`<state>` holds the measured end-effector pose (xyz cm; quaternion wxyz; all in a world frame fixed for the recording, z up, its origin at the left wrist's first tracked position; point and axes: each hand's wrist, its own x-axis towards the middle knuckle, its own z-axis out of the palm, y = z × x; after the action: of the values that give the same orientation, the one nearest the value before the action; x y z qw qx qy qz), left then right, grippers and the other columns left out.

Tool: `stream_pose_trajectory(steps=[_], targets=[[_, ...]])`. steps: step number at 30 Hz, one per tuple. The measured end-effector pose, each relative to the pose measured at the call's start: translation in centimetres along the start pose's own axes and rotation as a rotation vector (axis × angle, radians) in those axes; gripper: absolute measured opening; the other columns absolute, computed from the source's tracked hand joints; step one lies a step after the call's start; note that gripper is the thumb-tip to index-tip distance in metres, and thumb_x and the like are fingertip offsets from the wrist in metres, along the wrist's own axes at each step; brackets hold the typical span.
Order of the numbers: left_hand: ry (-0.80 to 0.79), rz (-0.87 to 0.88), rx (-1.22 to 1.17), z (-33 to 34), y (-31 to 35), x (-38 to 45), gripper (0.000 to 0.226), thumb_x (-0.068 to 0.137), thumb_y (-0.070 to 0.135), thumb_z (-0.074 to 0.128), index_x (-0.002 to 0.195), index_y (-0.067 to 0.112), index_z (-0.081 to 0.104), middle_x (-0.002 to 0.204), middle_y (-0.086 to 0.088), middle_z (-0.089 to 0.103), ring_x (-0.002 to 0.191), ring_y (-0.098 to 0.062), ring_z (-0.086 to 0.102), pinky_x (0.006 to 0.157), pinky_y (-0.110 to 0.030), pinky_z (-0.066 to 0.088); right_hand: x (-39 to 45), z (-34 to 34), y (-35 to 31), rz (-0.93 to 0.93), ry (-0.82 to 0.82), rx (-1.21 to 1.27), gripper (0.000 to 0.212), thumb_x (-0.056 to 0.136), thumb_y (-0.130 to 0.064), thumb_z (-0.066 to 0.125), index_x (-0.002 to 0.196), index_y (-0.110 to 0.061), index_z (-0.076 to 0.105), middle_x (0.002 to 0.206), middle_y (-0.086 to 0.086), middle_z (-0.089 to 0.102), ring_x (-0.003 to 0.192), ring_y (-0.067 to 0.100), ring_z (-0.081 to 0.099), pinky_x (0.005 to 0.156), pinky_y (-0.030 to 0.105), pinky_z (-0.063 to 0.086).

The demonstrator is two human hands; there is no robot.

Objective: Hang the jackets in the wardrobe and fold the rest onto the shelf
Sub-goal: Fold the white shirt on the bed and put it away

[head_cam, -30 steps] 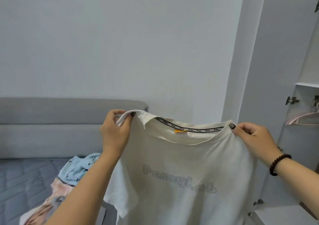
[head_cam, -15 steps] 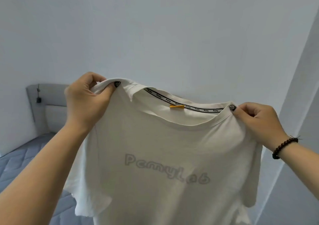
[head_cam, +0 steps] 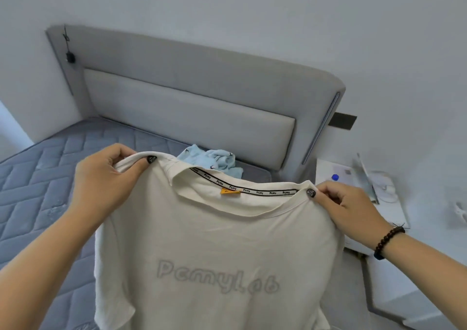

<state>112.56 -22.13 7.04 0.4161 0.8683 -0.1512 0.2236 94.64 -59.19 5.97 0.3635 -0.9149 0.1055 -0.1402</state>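
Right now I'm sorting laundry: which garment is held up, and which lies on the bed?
The white T-shirt is held up by both shoulders, printed front facing the camera; the light blue garment lies crumpled on the bed behind it.

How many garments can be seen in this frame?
2. A white T-shirt held up by both hands, and a light blue garment on the bed behind it. The shirt may hide others.
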Motion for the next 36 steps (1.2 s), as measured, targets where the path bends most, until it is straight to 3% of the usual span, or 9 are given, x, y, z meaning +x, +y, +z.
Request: stream_pose_trajectory(steps=[7,10,14,17,19,22,25,31,36], targets=[[-0.167,-0.162,0.176,14.2,-11.0,10.1,0.02,0.086,0.04,0.07,0.073,0.027,0.062,0.069,0.013,0.06,0.066,-0.009,0.05,0.06,-0.013,0.034,17.4,10.7,9.9,0.065,-0.081,-0.053,0.026,0.093,-0.031,0.059,0.074,-0.014,0.066,0.069,0.01,0.063,0.064,0.021,0.052,0.057,0.012,0.035],[-0.209,-0.219,0.198,20.1,-15.1,13.7,0.023,0.086,0.043,0.068,0.076,0.023,0.061,0.069,0.008,0.057,0.077,-0.018,0.052,0.062,-0.028,0.036,24.8,15.4,13.7,0.081,-0.066,-0.067,0.029,0.093,-0.029,0.059,0.074,-0.008,0.063,0.062,0.009,0.058,0.061,0.019,0.047,0.057,0.021,0.033],[-0.106,-0.286,0.2,27.9,-19.7,16.9,0.027,0.088,0.042,0.065,0.1,0.019,0.064,0.094,-0.003,0.062,0.089,-0.021,0.054,0.074,-0.032,0.039,32.7,21.3,18.2,0.151,0.012,-0.095,0.03,0.093,-0.031,0.056,0.066,-0.019,0.053,0.056,-0.006,0.048,0.066,0.021,0.047,0.063,0.028,0.031],[-0.063,-0.319,0.23,33.4,-22.6,15.0,0.051,0.091,0.03,0.062,0.136,0.016,0.043,0.134,-0.007,0.047,0.12,-0.025,0.047,0.096,-0.04,0.04,35.0,26.3,21.1,0.23,0.04,-0.083,0.017,0.094,-0.024,0.051,0.101,-0.016,0.065,0.09,0.001,0.066,0.095,0.024,0.057,0.08,0.026,0.04],[-0.15,-0.263,0.262,36.7,-24.4,10.2,0.064,0.093,0.021,0.059,0.147,0.007,0.028,0.151,-0.013,0.031,0.139,-0.03,0.031,0.111,-0.042,0.029,33.6,30.3,22.9,0.225,-0.003,-0.109,0.037,0.093,-0.018,0.052,0.128,-0.011,0.053,0.123,0.008,0.057,0.118,0.023,0.05,0.097,0.03,0.037],[-0.404,-0.235,0.26,39.8,-26.6,0.0,0.068,0.094,0.015,0.056,0.152,0.002,0.021,0.16,-0.018,0.017,0.148,-0.032,0.015,0.119,-0.04,0.013,27.2,36.5,24.5,0.164,-0.132,-0.076,0.052,0.091,-0.01,0.054,0.14,-0.008,0.04,0.143,0.01,0.04,0.133,0.023,0.035,0.109,0.033,0.029],[-0.591,-0.203,0.315,40.6,-28.6,-9.4,0.061,0.099,0.019,0.043,0.153,0.004,0.02,0.161,-0.015,0.012,0.15,-0.028,0.008,0.122,-0.044,0.008,19.7,41.8,25.9,0.106,-0.277,-0.114,0.055,0.092,-0.01,0.053,0.144,-0.007,0.035,0.151,0.011,0.03,0.142,0.024,0.025,0.116,0.035,0.023],[-0.755,-0.096,0.497,37.8,-32.5,-22.0,0.061,0.099,0.037,0.026,0.153,0.01,0.022,0.161,-0.014,0.018,0.15,-0.028,0.013,0.119,-0.049,0.012,11.0,50.1,28.4,0.202,-0.53,-0.255,0.063,0.1,-0.043,0.029,0.153,-0.022,0.002,0.161,0.002,-0.011,0.147,0.02,-0.014,0.119,0.039,-0.008],[-0.749,-0.117,0.549,37.1,-35.0,-26.9,0.063,0.1,0.046,0.018,0.15,0.01,0.028,0.156,-0.018,0.028,0.145,-0.032,0.024,0.115,-0.05,0.016,8.0,53.7,30.2,0.164,-0.476,-0.436,0.07,0.096,-0.053,0.02,0.153,-0.019,-0.004,0.16,0.007,-0.013,0.147,0.023,-0.016,0.119,0.047,-0.007]])
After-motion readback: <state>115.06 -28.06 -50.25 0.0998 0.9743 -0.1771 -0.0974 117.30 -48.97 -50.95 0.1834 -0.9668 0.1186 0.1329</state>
